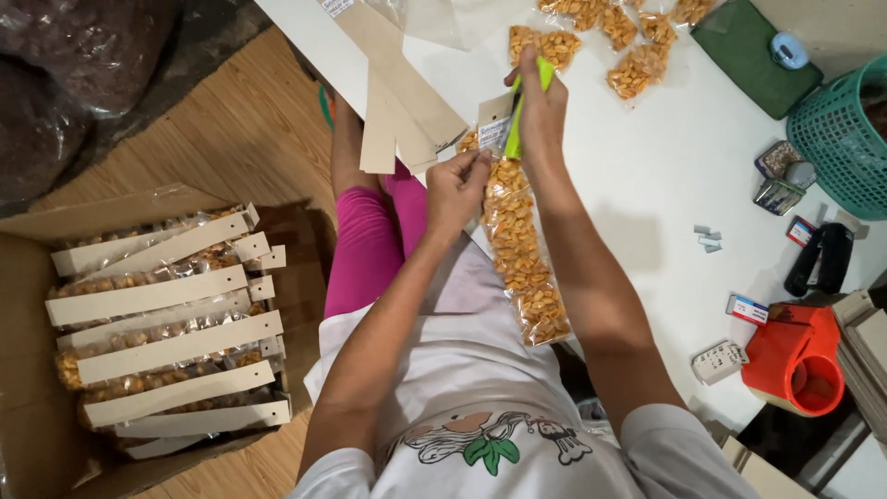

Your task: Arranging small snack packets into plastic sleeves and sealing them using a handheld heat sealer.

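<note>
Right hand (540, 106) gripped green stapler (519, 120); left hand (455, 189) pinched snack-packet strip (522, 259) top at desk (665, 166) edge. Finished strips filled cardboard box (37, 277); loose packets (637, 69) remained unstapled.

lime-green stapler (519, 120), orange snack packets (522, 249) (clear film)

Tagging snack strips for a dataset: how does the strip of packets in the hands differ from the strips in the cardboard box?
The strip in hand hangs stretched out between left hand and right hand over the white table; the boxed strips lie stacked in the cardboard box. The held one shows only a small card at its top, by the green stapler; the boxed ones each carry a long card strip. Both hold orange-brown snacks in clear packets.
</note>
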